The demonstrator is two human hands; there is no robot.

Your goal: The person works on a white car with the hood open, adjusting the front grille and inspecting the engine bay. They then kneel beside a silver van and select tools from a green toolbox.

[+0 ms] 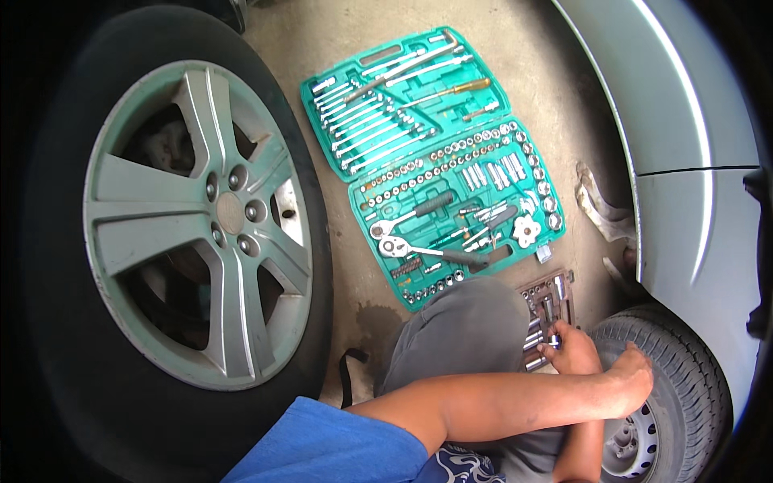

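Observation:
My right hand (573, 352) is over a small brown socket case (567, 283). Its thumb and finger are closed on a chrome socket (555, 341). Several long sockets lie in the case beside those fingers. My left arm, in a blue sleeve, crosses over the right forearm. At its end my left hand (630, 380) is curled, just above the tyre (684, 354) of a wheel at the right. Its fingertips are turned away, so anything in them is hidden.
A large green tool case (354, 183) lies unfolded on the concrete floor, holding wrenches, sockets, ratchets (439, 251) and a screwdriver (447, 92). A big alloy wheel (149, 200) stands close on the left. A silver car body panel (696, 225) overhangs the right side. My knee (459, 330) is beside the small case.

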